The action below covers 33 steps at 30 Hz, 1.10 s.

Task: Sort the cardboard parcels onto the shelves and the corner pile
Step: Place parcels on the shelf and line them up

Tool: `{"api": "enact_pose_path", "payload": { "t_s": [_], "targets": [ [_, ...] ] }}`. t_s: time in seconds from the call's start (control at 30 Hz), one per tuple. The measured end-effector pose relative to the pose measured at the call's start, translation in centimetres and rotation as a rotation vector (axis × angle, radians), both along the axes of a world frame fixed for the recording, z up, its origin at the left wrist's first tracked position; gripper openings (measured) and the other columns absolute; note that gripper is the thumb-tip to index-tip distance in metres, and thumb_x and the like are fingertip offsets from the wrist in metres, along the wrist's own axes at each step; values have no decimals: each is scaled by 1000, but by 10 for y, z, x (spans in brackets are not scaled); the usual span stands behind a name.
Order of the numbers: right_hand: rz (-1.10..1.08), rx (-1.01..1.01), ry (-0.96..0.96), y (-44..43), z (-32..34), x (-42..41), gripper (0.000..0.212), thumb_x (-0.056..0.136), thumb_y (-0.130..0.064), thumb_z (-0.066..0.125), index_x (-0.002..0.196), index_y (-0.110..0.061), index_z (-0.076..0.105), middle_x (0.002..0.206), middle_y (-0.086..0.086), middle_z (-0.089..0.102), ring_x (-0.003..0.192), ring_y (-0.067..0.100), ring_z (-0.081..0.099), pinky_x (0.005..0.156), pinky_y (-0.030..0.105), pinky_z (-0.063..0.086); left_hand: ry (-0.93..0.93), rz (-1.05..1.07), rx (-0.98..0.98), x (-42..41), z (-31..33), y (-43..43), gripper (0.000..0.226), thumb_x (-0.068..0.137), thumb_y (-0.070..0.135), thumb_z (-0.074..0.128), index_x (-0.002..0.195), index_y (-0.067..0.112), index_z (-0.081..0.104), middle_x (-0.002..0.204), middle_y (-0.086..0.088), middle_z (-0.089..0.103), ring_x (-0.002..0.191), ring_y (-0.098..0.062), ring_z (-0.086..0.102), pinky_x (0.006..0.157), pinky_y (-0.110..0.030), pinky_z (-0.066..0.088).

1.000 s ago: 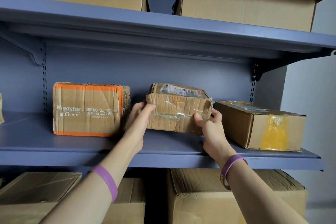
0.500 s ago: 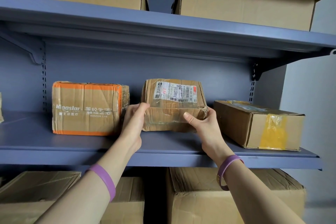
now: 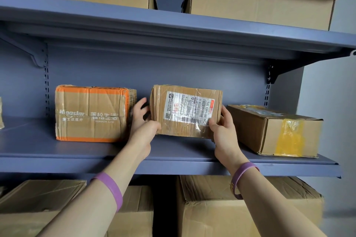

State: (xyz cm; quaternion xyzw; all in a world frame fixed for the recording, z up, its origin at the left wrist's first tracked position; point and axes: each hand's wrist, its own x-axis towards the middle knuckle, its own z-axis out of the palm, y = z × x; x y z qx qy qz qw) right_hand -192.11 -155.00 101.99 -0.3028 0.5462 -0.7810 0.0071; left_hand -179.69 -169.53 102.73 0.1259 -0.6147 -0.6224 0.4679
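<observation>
A crumpled taped cardboard parcel (image 3: 185, 111) with a white shipping label facing me stands on its edge on the blue middle shelf (image 3: 173, 165). My left hand (image 3: 143, 123) grips its lower left corner, thumb in front and fingers behind. My right hand (image 3: 223, 131) holds its lower right corner the same way. The parcel sits between an orange-edged Kingstar box (image 3: 90, 113) on the left and a long box with yellow tape (image 3: 275, 131) on the right.
Large cardboard boxes (image 3: 260, 0) fill the top shelf, and more big boxes (image 3: 240, 209) stand below the middle shelf. A grey wall (image 3: 331, 121) borders the shelving on the right. A sliver of another parcel (image 3: 1, 113) shows at the far left.
The parcel has been tipped up from lying flat to standing on its edge, so its label now faces me. Both hands slid to its lower corners.
</observation>
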Motion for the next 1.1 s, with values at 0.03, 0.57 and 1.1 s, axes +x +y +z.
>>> {"api": "enact_pose_path", "payload": {
  "t_s": [0.03, 0.57, 1.1],
  "targets": [
    [-10, 8, 8, 0, 0, -1, 52, 102, -4, 46, 145, -33, 40, 133, -6, 61, 122, 15, 57, 100, 37, 49, 3, -7, -20, 0, 0, 0, 88, 77, -24, 45, 146, 30, 37, 126, 16, 53, 113, -6, 53, 81, -24, 47],
    [83, -21, 117, 3, 1, 13, 76, 69, -22, 82, 130, -15, 37, 120, 3, 62, 109, 14, 65, 94, 33, 55, 53, 33, 94, -3, 1, -4, 64, 62, 75, 64, 93, 22, 47, 96, 8, 60, 109, -18, 59, 104, -37, 42],
    [-218, 372, 43, -5, -4, -1, 61, 88, 6, 59, 140, -15, 36, 113, -2, 55, 110, 20, 55, 80, 26, 45, -287, 30, -68, -13, -3, -4, 60, 78, -17, 48, 122, 24, 47, 101, 3, 59, 90, -13, 54, 68, -25, 44]
  ]
}}
